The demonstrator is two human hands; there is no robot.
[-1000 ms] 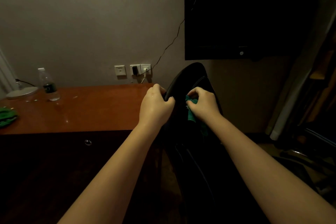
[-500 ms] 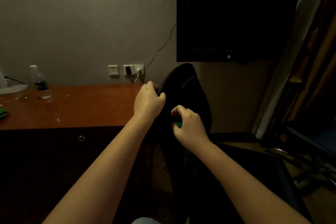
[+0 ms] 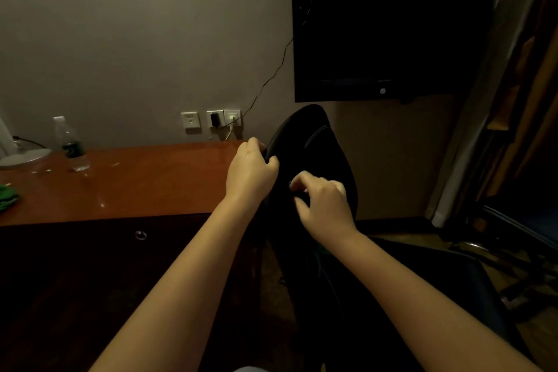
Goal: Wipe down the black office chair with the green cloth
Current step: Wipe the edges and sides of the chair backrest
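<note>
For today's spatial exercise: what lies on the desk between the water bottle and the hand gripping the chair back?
Head view: only bare desk top, with small specks near the water bottle, up to the left hand on the office chair.

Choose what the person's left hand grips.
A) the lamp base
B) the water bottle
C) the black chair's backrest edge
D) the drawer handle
C: the left hand curls its fingers over the backrest edge of the black office chair, away from the water bottle.

Dim hotel-like room, wooden desk point(image 3: 145, 184), wall-mounted television point(image 3: 392, 24)
</note>
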